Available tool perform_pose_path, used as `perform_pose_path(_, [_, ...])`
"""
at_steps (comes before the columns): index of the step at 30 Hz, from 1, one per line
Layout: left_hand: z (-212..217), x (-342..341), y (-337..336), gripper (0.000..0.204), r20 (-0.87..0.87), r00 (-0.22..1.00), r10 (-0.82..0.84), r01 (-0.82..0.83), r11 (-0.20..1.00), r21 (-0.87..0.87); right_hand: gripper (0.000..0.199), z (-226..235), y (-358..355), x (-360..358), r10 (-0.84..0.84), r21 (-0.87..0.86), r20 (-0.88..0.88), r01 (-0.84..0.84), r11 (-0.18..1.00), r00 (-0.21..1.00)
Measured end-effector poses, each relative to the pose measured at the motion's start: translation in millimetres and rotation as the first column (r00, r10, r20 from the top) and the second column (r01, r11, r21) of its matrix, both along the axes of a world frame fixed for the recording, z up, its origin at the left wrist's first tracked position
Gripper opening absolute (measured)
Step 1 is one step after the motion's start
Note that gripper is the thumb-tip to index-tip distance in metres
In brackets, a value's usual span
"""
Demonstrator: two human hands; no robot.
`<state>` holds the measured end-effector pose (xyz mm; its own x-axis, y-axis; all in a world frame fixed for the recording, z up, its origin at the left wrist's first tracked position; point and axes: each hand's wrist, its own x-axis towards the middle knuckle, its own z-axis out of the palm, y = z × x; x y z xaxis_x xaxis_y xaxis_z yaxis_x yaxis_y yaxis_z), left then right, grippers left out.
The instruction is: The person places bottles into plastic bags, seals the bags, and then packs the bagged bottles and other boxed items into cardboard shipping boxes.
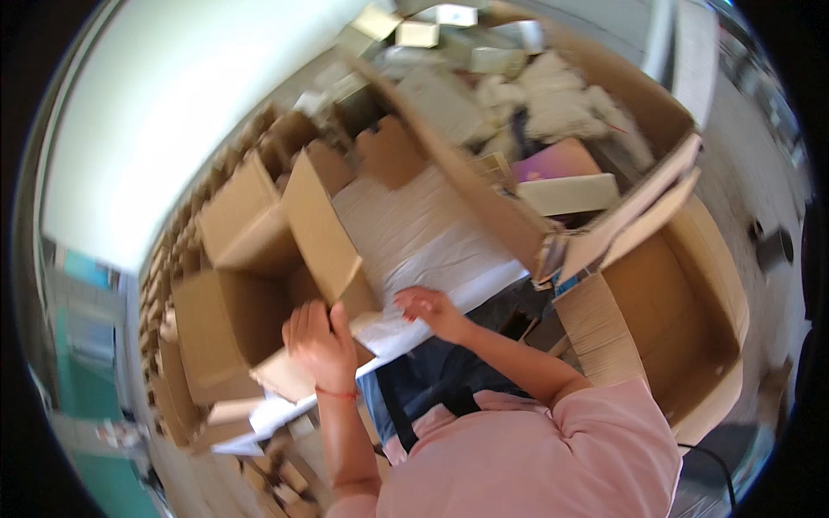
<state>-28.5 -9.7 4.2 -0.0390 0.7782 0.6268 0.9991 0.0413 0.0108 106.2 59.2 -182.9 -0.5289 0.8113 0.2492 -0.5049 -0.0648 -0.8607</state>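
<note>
An open cardboard box stands on the table to my left, its flaps up and spread. My left hand, with a red string at the wrist, is over the box's near flap. Its fingers lie close together and its thumb stands apart; whether the fingertips touch the flap is hard to see. My right hand hovers by the white sheet covering the table. Those fingers are loosely spread and slightly blurred, with nothing in them.
Behind the sheet, a large carton holds small boxes, a purple box and pale bundles. An empty-looking open carton stands at my right. Rows of cardboard dividers line the far left. Several brown pieces lie low at left.
</note>
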Motion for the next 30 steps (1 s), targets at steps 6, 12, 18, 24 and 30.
perform_pose_path(6, [34,-18,-24,0.019,0.209,0.978,-0.016,-0.003,0.996,0.090,0.025,28,-1,18,-0.028,-0.057,0.172,0.038,0.998,0.985])
perform_pose_path(12, [55,-105,-61,0.034,0.043,0.955,0.293,-0.292,0.956,-0.028,0.027,136,1,14,-0.330,0.469,-0.026,0.303,0.829,0.944])
perform_pose_path(18, [23,-143,-49,0.055,0.382,0.896,0.226,-0.179,0.972,-0.155,0.032,214,31,-31,-0.546,0.916,-0.103,0.293,0.274,0.831])
perform_pose_path(24, [18,-130,-37,0.048,0.491,0.862,0.129,-0.133,0.991,-0.027,0.039,167,55,-49,-0.281,0.590,0.290,0.060,0.805,0.915])
perform_pose_path(30, [16,-166,-34,0.038,0.498,0.838,0.225,-0.195,0.974,-0.112,0.041,178,62,-56,-0.065,0.545,0.315,-0.125,0.829,0.947])
